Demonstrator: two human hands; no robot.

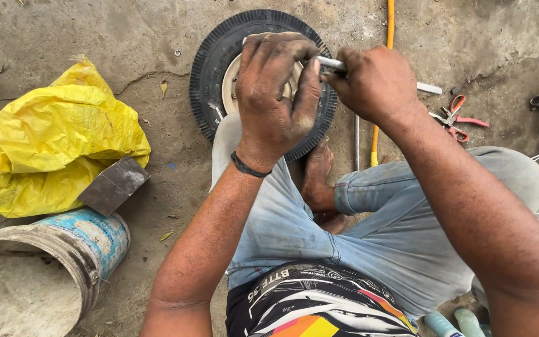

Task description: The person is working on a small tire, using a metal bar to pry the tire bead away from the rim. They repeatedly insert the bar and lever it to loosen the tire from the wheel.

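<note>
The two hands sit close together over the small black tire (219, 68), so there is no gap between them to slip through. At ten o'clock from the hands the dirty floor (145, 37) is open. At nine o'clock a big yellow bag (45, 143) blocks the way, with a flat dark plate (115, 185) leaning on it. At eight o'clock stands a blue bucket (82, 249). At three o'clock lie red-handled pliers (460, 118). At twelve o'clock a yellow hose (390, 25) crosses the ground. The person's bent legs (375, 231) fill six o'clock.
</note>
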